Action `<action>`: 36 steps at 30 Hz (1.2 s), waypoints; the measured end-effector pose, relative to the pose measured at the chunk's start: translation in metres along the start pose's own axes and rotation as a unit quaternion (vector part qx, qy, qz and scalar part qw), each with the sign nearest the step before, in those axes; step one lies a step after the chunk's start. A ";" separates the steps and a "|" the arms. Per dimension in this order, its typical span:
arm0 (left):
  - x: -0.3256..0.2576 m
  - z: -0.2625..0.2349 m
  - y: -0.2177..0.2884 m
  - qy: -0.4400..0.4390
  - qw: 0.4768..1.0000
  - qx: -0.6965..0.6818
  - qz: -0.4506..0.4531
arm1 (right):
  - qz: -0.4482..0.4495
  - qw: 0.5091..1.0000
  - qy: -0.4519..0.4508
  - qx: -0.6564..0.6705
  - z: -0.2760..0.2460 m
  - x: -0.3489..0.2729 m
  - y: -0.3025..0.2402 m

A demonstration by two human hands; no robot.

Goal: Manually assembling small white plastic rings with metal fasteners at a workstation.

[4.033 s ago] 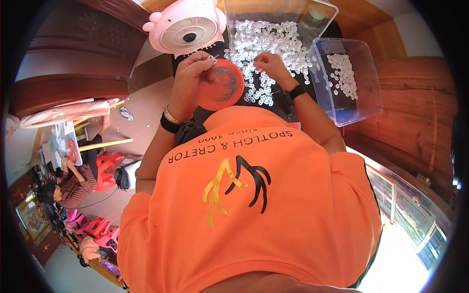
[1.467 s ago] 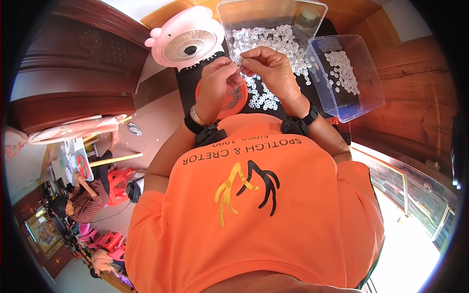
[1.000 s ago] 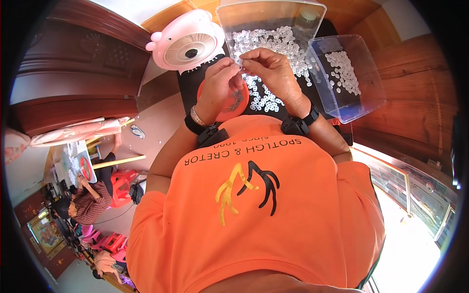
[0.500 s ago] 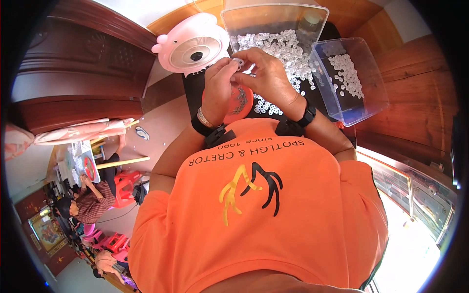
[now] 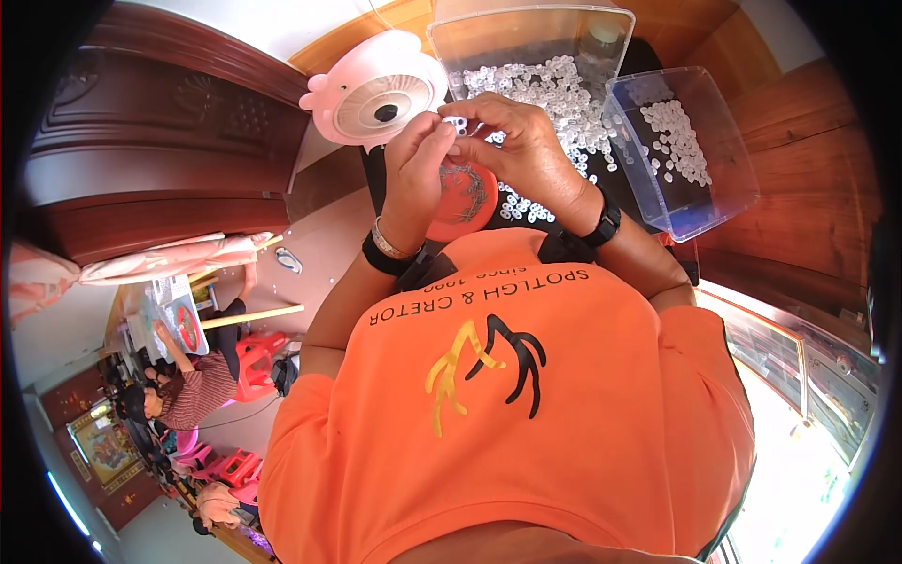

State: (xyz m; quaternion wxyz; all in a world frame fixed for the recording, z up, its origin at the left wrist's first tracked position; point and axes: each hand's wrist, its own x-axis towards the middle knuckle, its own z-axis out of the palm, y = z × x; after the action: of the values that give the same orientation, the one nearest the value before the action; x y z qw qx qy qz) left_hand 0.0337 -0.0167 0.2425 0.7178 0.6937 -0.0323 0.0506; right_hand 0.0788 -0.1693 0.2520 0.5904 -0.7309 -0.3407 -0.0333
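My left hand (image 5: 420,169) and my right hand (image 5: 521,150) meet in front of my chest, fingertips pinched together on a small white ring-shaped piece (image 5: 458,124). Below the hands sits a round orange dish (image 5: 467,199) with small dark bits in it, partly hidden by my left hand. A heap of small white pieces (image 5: 554,89) lies on the dark surface just beyond my hands. Both wrists wear black bands; an orange shirt fills the lower picture.
A pink round fan (image 5: 376,92) stands at the upper left of the hands. A clear plastic bin (image 5: 526,38) stands behind the heap, another clear bin (image 5: 691,174) with white pieces at the right. At the lower left, other people sit among red stools (image 5: 254,362).
Four seconds ago my hands were apart, the left on the orange dish and the right in the heap. They have come together and risen slightly, pinching a white piece.
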 end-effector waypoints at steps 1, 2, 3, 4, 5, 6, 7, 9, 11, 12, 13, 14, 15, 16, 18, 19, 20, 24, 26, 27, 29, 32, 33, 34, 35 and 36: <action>0.000 0.001 0.002 -0.001 1.000 0.012 0.016 | 0.000 1.000 0.002 0.000 0.000 0.000 0.000; -0.001 0.002 0.004 -0.002 0.999 0.024 0.033 | 0.003 1.000 0.007 0.010 0.000 0.000 -0.001; -0.001 0.002 0.004 -0.002 0.999 0.025 0.033 | 0.006 1.000 0.011 0.020 0.001 0.000 -0.002; -0.001 0.001 0.003 0.010 0.999 0.024 0.031 | 0.006 1.000 0.012 0.020 0.002 -0.001 -0.002; -0.001 0.000 0.003 0.023 0.999 0.024 0.029 | 0.008 0.999 0.036 0.036 0.003 -0.002 0.000; -0.001 0.001 0.002 0.024 0.999 0.024 0.029 | 0.010 0.997 0.060 0.052 0.005 -0.003 0.000; -0.001 0.004 0.001 0.023 0.999 -0.020 0.014 | 0.010 0.997 0.060 0.052 0.004 -0.003 0.000; -0.002 0.004 0.001 0.022 0.998 -0.064 -0.002 | 0.024 0.997 0.041 0.055 0.001 -0.005 0.000; -0.003 0.004 0.001 0.025 0.996 -0.076 -0.028 | 0.024 0.998 0.034 0.048 0.000 -0.006 0.000; -0.004 0.005 0.002 0.025 0.996 -0.076 -0.028 | 0.024 0.999 0.028 0.039 0.000 -0.007 0.000; -0.003 0.008 0.003 0.048 0.996 -0.076 -0.026 | 0.024 0.999 0.027 0.040 0.001 -0.007 0.000; -0.003 0.009 0.004 0.071 0.994 -0.077 -0.024 | 0.038 0.997 0.032 0.066 0.001 -0.007 -0.001; -0.003 0.009 0.004 0.071 0.994 -0.077 -0.025 | 0.051 0.994 0.037 0.091 0.002 -0.008 -0.002; -0.003 0.010 0.004 0.071 0.995 -0.071 -0.025 | 0.052 0.994 0.037 0.091 0.002 -0.009 -0.003; -0.003 0.010 0.003 0.070 0.995 -0.066 -0.026 | 0.070 0.992 0.032 0.101 0.001 -0.008 -0.008; -0.003 0.010 0.004 0.062 0.996 -0.066 -0.026 | 0.070 0.992 0.032 0.101 -0.001 -0.008 -0.011; -0.003 0.010 0.004 0.055 0.996 -0.065 -0.027 | 0.100 0.988 0.007 0.120 -0.003 -0.007 -0.014; -0.005 0.002 -0.001 -0.009 0.998 -0.061 -0.021 | 0.150 0.964 -0.025 0.217 -0.003 -0.009 -0.006; -0.006 0.001 -0.001 -0.012 0.999 -0.039 -0.026 | 0.157 0.956 -0.028 0.247 -0.004 -0.009 -0.005; -0.007 0.003 0.000 -0.011 0.999 -0.039 -0.026 | 0.163 0.947 -0.031 0.276 -0.004 -0.010 -0.005; -0.009 0.007 0.004 0.016 1.000 -0.011 -0.013 | 0.165 0.950 -0.041 0.263 -0.006 -0.009 -0.006; -0.009 0.007 0.007 0.020 1.000 0.002 -0.021 | 0.174 0.949 -0.052 0.257 -0.009 -0.009 -0.008; -0.009 0.007 0.009 0.019 1.000 0.002 -0.022 | 0.180 0.945 -0.054 0.266 -0.010 -0.008 -0.009; -0.009 0.007 0.010 0.015 1.000 0.010 -0.025 | 0.180 0.945 -0.054 0.266 -0.011 -0.008 -0.009; -0.009 0.006 0.011 0.011 0.999 0.019 -0.028 | 0.180 0.944 -0.061 0.269 -0.012 -0.008 -0.010; -0.009 0.006 0.012 0.012 0.999 0.019 -0.029 | 0.180 0.943 -0.068 0.272 -0.013 -0.008 -0.010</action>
State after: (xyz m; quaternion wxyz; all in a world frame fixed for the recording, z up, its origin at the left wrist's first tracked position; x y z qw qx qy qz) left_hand 0.0233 -0.0225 0.2533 0.7058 0.7074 -0.0030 0.0387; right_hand 0.0716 -0.1840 0.2610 0.7385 -0.5919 -0.2390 0.2170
